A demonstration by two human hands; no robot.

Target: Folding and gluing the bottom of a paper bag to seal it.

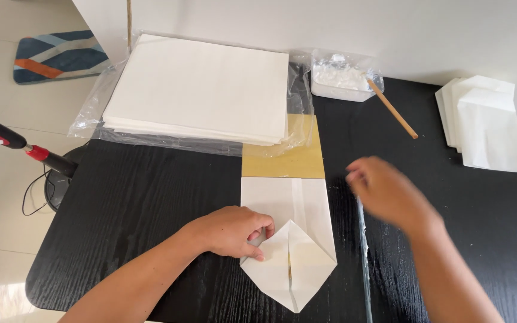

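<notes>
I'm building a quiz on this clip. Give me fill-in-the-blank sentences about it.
1. The left hand presses on the folded ____ paper.
2. The right hand hovers, holding ____.
3. The wooden stick leans in the tub of ____ paste.
Missing: white; nothing; white

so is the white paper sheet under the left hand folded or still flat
Folded. The white paper sheet has its lower flaps turned in to a point, meeting along a centre seam; the left hand presses its left edge on the black table.

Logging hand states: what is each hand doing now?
Left hand: pressing on the folded white paper.
Right hand: blurred, holding nothing visible.
</notes>
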